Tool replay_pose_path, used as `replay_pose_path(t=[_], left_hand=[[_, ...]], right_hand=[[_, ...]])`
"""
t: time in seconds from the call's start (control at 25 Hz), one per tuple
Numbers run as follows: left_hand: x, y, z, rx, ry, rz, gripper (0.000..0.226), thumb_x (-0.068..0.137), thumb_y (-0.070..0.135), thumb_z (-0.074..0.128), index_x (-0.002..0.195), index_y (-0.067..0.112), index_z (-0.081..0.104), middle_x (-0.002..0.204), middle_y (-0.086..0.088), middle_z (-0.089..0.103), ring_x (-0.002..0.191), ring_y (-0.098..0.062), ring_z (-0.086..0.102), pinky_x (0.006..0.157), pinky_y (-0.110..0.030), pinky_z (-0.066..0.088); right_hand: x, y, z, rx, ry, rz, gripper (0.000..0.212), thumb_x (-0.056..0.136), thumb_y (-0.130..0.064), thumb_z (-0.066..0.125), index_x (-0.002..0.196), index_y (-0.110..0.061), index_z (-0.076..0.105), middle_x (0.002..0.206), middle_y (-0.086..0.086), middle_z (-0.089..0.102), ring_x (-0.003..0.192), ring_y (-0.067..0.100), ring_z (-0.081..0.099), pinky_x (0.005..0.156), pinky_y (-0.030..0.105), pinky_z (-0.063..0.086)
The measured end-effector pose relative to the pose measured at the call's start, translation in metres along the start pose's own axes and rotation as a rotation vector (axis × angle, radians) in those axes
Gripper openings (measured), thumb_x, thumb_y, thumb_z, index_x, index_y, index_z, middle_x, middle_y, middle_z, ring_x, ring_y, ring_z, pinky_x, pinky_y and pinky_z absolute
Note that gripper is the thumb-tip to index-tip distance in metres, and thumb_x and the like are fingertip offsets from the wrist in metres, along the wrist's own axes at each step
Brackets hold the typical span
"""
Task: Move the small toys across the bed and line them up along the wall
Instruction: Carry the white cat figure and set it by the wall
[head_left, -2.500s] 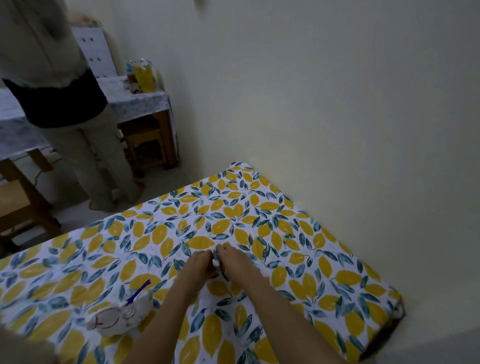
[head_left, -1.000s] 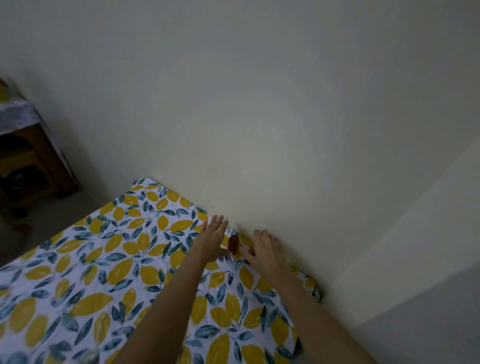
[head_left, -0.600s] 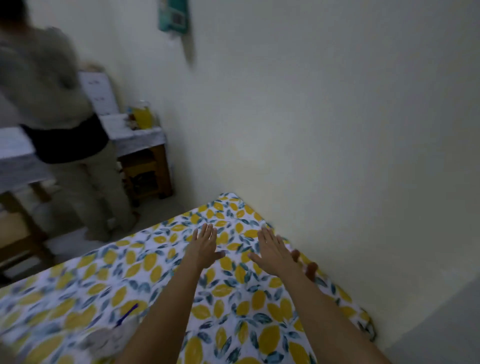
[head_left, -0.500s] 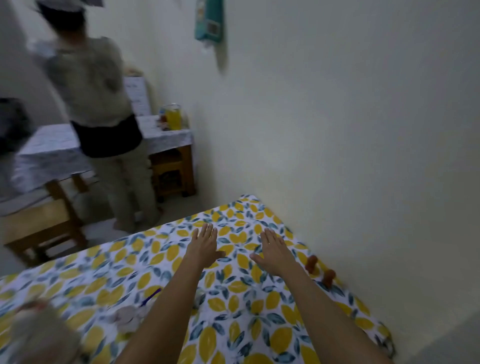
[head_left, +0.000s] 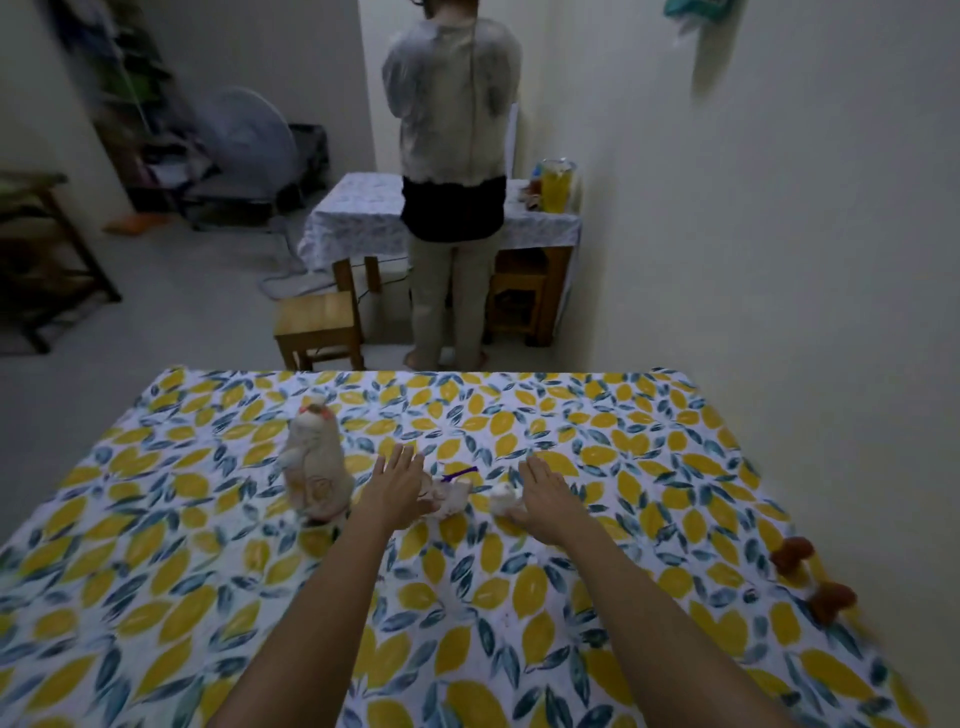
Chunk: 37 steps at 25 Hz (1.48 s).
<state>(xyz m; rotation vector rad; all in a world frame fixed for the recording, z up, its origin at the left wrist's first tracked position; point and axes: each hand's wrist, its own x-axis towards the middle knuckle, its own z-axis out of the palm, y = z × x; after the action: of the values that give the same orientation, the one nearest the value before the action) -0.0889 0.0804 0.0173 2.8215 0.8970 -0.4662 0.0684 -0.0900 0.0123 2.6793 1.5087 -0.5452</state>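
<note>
On the bed: a lemon-print sheet (head_left: 519, 623) carries all the toys; the wall (head_left: 779, 260) runs along its right edge.
Left hand (head_left: 396, 486): fingers spread, flat, grip released and holding nothing; its thumb side is touching or just beside a pale toy.
Right hand (head_left: 545, 499): also open and empty, palm down, its thumb side against a small white toy.
Pale toy (head_left: 451, 496): lies on its side between the two hands, a purple strip (head_left: 460, 473) sticking out toward the far side; its outline is blurred, so I cannot tell its long axis for sure.
White toy (head_left: 503, 503): small, just left of the right hand and just beside the pale toy.
Tall toy (head_left: 314, 467): upright pale figure, left of the left hand, near but apart.
Brown toys (head_left: 792, 556): two small ones, the second (head_left: 831, 600) nearer the camera, set close to the wall, well apart from both hands.
Key relation: each hand has its own toy at its inner side, so each is nearest to one; both toys must travel right, across the sheet.
Step, as I judge it: closing on the next pair; at least three toys remain unmoved.
</note>
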Motion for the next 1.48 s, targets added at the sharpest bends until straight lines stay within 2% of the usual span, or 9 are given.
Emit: replay_pose_path(t=[0.12,0.28,0.4,0.64,0.76,0.92,1.2,1.32,1.48], left_hand=[[0.016,-0.012,0.014,-0.056,-0.013,0.063,0.088,0.092,0.043,0.056,0.154,0.007,0.004,0.164,-0.016,0.001,0.153,-0.031,0.002,0.125,-0.048,0.013],[0.049,-0.019,0.019,-0.103,0.003,0.138,0.07,0.083,0.027,0.072,0.142,0.011,0.037,0.144,-0.014,0.045,0.132,-0.03,0.044,0.102,-0.043,0.048],[0.07,-0.024,0.012,-0.041,-0.005,0.189,0.05,0.08,0.016,0.074,0.127,0.009,0.057,0.126,-0.015,0.062,0.117,-0.03,0.057,0.091,-0.042,0.051],[0.105,0.003,-0.023,-0.026,-0.027,0.297,0.044,0.081,0.011,0.073,0.124,0.013,0.065,0.119,-0.013,0.071,0.11,-0.025,0.066,0.091,-0.037,0.055],[0.134,0.06,-0.061,0.01,-0.027,0.416,0.042,0.081,0.009,0.071,0.123,0.014,0.067,0.12,-0.012,0.07,0.111,-0.025,0.066,0.091,-0.035,0.053],[0.176,0.169,-0.098,0.056,0.006,0.564,0.041,0.081,0.01,0.072,0.122,0.015,0.067,0.121,-0.012,0.069,0.111,-0.026,0.065,0.091,-0.037,0.053],[0.233,0.344,-0.105,0.086,-0.032,0.761,0.04,0.082,0.006,0.072,0.121,0.012,0.067,0.125,-0.012,0.066,0.114,-0.028,0.061,0.09,-0.039,0.051],[0.25,0.397,-0.092,0.102,-0.073,0.854,0.043,0.075,0.008,0.08,0.117,0.01,0.07,0.121,-0.012,0.069,0.111,-0.027,0.063,0.091,-0.037,0.053],[0.269,0.437,-0.077,0.121,-0.093,0.905,0.043,0.068,0.005,0.083,0.109,0.012,0.073,0.116,-0.012,0.07,0.106,-0.027,0.065,0.087,-0.039,0.057]], right_hand=[[0.03,-0.004,0.022,-0.002,-0.024,0.007,0.087,0.097,-0.049,0.046,0.154,-0.002,0.0,0.165,0.015,-0.003,0.153,0.028,-0.001,0.125,0.044,0.007],[0.058,-0.003,0.043,0.001,-0.021,0.044,0.072,0.098,-0.034,0.051,0.152,-0.003,0.014,0.161,0.017,0.018,0.149,0.031,0.019,0.121,0.043,0.023],[0.068,-0.007,0.047,0.025,0.01,0.087,0.047,0.098,-0.02,0.05,0.14,-0.005,0.035,0.139,0.018,0.05,0.125,0.034,0.051,0.098,0.041,0.044],[0.054,0.024,0.021,0.07,0.015,0.211,0.033,0.092,-0.013,0.054,0.124,-0.007,0.049,0.121,0.018,0.061,0.106,0.035,0.06,0.085,0.04,0.048],[0.034,0.074,0.001,0.143,0.058,0.342,0.013,0.092,-0.016,0.058,0.1,-0.011,0.048,0.114,0.017,0.063,0.09,0.031,0.059,0.073,0.037,0.044],[-0.003,0.164,-0.027,0.217,0.163,0.533,0.007,0.095,-0.015,0.057,0.097,-0.009,0.054,0.093,0.011,0.059,0.071,0.023,0.052,0.07,0.034,0.047],[-0.042,0.279,-0.046,0.312,0.24,0.742,0.026,0.092,-0.028,0.061,0.085,-0.011,0.044,0.1,0.016,0.058,0.102,0.033,0.062,0.076,0.035,0.048],[-0.045,0.31,-0.037,0.318,0.218,0.803,0.03,0.088,-0.027,0.063,0.076,-0.014,0.039,0.099,0.017,0.057,0.09,0.031,0.059,0.067,0.031,0.038],[-0.036,0.324,-0.027,0.349,0.201,0.817,0.021,0.085,-0.025,0.066,0.094,-0.011,0.053,0.091,0.01,0.051,0.082,0.029,0.057,0.064,0.029,0.037]])
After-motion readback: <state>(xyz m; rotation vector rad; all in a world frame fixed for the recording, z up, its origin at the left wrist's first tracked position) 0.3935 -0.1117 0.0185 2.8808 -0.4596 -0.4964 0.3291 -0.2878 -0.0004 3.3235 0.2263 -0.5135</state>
